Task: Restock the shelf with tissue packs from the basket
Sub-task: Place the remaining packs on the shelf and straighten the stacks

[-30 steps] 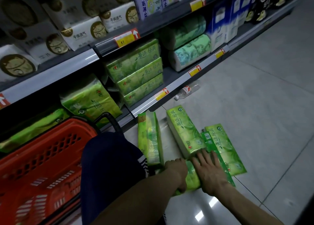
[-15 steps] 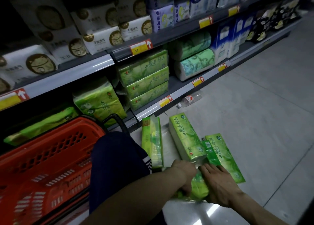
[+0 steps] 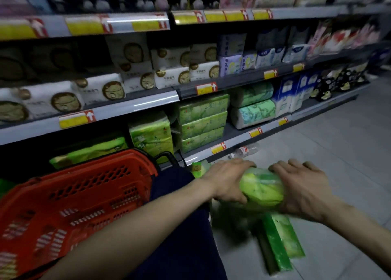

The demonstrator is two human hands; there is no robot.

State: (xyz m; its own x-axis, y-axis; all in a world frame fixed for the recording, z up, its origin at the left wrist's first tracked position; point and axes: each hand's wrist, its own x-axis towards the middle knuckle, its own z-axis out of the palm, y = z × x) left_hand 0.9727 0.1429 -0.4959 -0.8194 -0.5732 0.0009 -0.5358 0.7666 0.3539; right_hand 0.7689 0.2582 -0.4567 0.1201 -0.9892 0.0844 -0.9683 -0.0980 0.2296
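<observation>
- Lifted clear of the floor since half a second ago, a green tissue pack (image 3: pixel 261 187) now rides between both hands, when before it lay among the other packs on the tiles; the view has swung up toward the shelves.
- Left hand (image 3: pixel 227 181) clamps the pack's left end, fingers curled over the top and thumb beneath.
- Right hand (image 3: pixel 304 190) grips the right end, fingers spread across the wrapper; both forearms reach forward.
- More green packs (image 3: pixel 281 246) remain on the floor below, blurred.
- Red basket (image 3: pixel 84 199) sits at the person's left, its contents not visible.
- Matching green stack (image 3: pixel 202 124) on the bottom shelf (image 3: pixel 234 141) looks the likely destination; the lift suggests shelving is about to start.
</observation>
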